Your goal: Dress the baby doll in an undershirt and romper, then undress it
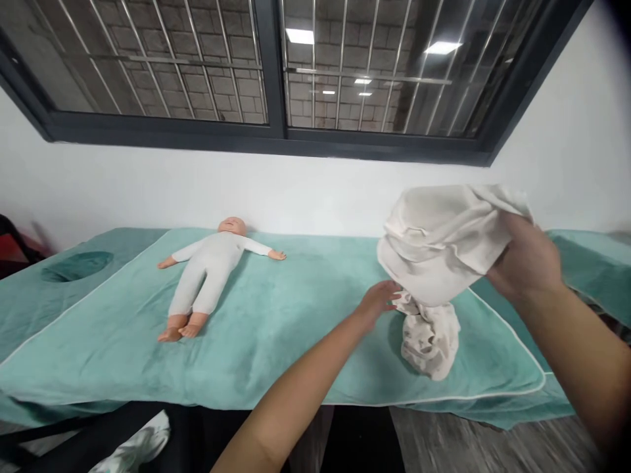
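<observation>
My right hand [530, 259] is closed on a white cloth [444, 240], lifted and hanging in loose folds to the left of the hand. Below it, a crumpled off-white cloth [431, 345] with a faint brownish pattern rests on the green bed cover [315, 355]. Beside the top of that bundle is my left hand [379, 301], its fingers apart; whether they touch the cloth I cannot tell. A baby doll [211, 266] in a white long-sleeved suit lies on its back to the left, arms spread, hands and feet bare.
A wall and a dark-framed window [279, 141] with metal bars run behind the bed. The cover has an oval hollow [77, 267] at far left. Near my lap lies a white-and-green patterned cloth [140, 447]. Another green-covered surface [591, 263] shows at right.
</observation>
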Tool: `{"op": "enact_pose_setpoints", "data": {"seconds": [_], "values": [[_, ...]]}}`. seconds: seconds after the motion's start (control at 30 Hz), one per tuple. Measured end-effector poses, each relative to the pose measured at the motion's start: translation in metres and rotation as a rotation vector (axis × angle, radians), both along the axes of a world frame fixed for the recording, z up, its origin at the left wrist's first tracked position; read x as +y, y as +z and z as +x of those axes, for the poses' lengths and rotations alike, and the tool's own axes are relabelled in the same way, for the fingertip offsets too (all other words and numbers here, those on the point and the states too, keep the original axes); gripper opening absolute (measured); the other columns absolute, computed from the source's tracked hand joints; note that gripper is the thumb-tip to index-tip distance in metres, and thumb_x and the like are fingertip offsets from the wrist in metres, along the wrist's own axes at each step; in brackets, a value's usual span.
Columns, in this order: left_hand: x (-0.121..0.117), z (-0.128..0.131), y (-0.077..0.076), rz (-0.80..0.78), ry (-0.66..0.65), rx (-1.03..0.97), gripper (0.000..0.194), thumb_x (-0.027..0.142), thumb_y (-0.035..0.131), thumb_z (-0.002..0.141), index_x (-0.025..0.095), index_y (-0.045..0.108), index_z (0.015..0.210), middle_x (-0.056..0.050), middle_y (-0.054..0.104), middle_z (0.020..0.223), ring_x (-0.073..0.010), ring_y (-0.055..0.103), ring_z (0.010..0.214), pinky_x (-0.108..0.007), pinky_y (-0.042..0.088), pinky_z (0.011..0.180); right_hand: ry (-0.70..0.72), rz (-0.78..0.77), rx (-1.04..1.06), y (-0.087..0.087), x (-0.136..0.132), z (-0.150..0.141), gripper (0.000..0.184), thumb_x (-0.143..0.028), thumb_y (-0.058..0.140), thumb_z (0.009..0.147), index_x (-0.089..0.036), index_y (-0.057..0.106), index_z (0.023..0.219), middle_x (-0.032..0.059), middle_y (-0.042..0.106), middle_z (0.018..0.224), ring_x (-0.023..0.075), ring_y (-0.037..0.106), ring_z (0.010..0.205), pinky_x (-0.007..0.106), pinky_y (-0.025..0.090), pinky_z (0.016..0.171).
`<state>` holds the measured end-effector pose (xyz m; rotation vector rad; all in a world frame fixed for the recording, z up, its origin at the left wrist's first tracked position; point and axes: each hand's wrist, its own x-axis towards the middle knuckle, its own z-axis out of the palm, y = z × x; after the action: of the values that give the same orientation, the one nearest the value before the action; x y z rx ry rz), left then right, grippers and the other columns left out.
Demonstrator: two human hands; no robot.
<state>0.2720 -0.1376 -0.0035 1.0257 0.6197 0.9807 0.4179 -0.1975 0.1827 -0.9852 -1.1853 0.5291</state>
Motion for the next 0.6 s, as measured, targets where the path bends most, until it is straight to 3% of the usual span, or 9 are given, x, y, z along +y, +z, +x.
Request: {"op": "enact_pose_setpoints", "data": {"seconds": [0.07, 0.13, 0.27, 0.37, 0.43, 0.5, 0.53, 0.6], "values": [[0.004, -0.048, 0.009, -0.005, -0.049, -0.055, 0.047, 0.057, 0.057, 0.082, 0.019, 0.068, 0.107, -0.014, 0.07, 0.117, -0.0272, 0.069, 0.1, -0.048, 0.055, 0.088, 0.151, -0.07, 0.043, -0.02, 0.005, -0.03, 0.055, -0.043, 0.049, 0.089, -0.026, 0.048, 0.142, 0.0114, 0.06, 0.134, 0.0336, 0.06, 0.119, 0.049, 0.053, 0.092], [0.006, -0.1, 0.018, 0.039, 0.051, -0.14, 0.049, 0.06, 0.055, 0.084, 0.022, 0.066, 0.113, -0.013, 0.068, 0.122, -0.027, 0.066, 0.108, -0.045, 0.053, 0.093, 0.301, -0.221, 0.086, -0.056, 0.009, -0.061, 0.057, -0.048, 0.043, 0.092, -0.027, 0.042, 0.145, 0.0092, 0.057, 0.14, 0.0313, 0.059, 0.122, 0.049, 0.054, 0.094], [0.002, -0.206, 0.02, 0.063, 0.29, -0.075, 0.041, 0.055, 0.062, 0.084, 0.023, 0.068, 0.108, -0.01, 0.073, 0.11, -0.0279, 0.065, 0.11, -0.041, 0.051, 0.095, 0.552, -0.559, 0.173, -0.159, -0.005, -0.116, 0.059, -0.062, 0.034, 0.094, -0.029, 0.049, 0.14, 0.0081, 0.058, 0.141, 0.0308, 0.062, 0.12, 0.049, 0.058, 0.089], [-0.009, -0.275, 0.006, 0.034, 0.375, 0.186, 0.051, 0.063, 0.042, 0.092, 0.022, 0.069, 0.108, -0.009, 0.075, 0.094, -0.0271, 0.069, 0.098, -0.042, 0.054, 0.086, 0.885, -0.828, 0.031, -0.221, -0.034, -0.142, 0.05, -0.067, 0.039, 0.09, -0.04, 0.063, 0.124, 0.0015, 0.068, 0.126, 0.0284, 0.067, 0.112, 0.048, 0.058, 0.089], [-0.016, -0.308, -0.006, 0.067, 0.484, 0.488, 0.056, 0.063, 0.034, 0.095, 0.02, 0.069, 0.106, -0.009, 0.074, 0.085, -0.0261, 0.07, 0.085, -0.042, 0.055, 0.078, 1.194, -0.945, -0.264, -0.236, -0.051, -0.152, 0.032, -0.064, 0.055, 0.083, -0.048, 0.07, 0.107, -0.0041, 0.074, 0.112, 0.0267, 0.072, 0.101, 0.045, 0.059, 0.083], [-0.02, -0.327, -0.017, 0.123, 0.616, 0.742, 0.046, 0.055, 0.043, 0.094, 0.018, 0.067, 0.108, -0.011, 0.073, 0.09, -0.0272, 0.07, 0.085, -0.044, 0.054, 0.078, 1.418, -0.914, -0.56, -0.227, -0.057, -0.16, 0.024, -0.056, 0.064, 0.08, -0.051, 0.072, 0.102, -0.0056, 0.076, 0.105, 0.0253, 0.073, 0.096, 0.042, 0.058, 0.081], [-0.021, -0.331, -0.022, 0.152, 0.669, 0.82, 0.039, 0.048, 0.05, 0.092, 0.017, 0.065, 0.111, -0.013, 0.072, 0.097, -0.029, 0.069, 0.092, -0.046, 0.053, 0.083, 1.463, -0.853, -0.664, -0.216, -0.056, -0.163, 0.023, -0.052, 0.064, 0.081, -0.049, 0.072, 0.103, -0.0051, 0.076, 0.104, 0.0252, 0.072, 0.096, 0.041, 0.057, 0.082], [-0.018, -0.328, -0.029, 0.216, 0.723, 0.892, 0.034, 0.033, 0.057, 0.087, 0.018, 0.062, 0.117, -0.016, 0.068, 0.116, -0.0315, 0.06, 0.115, -0.049, 0.046, 0.098, 1.402, -0.704, -0.772, -0.19, -0.043, -0.172, 0.024, -0.049, 0.06, 0.086, -0.042, 0.073, 0.105, -0.0024, 0.075, 0.103, 0.0258, 0.071, 0.097, 0.04, 0.055, 0.085]]}}
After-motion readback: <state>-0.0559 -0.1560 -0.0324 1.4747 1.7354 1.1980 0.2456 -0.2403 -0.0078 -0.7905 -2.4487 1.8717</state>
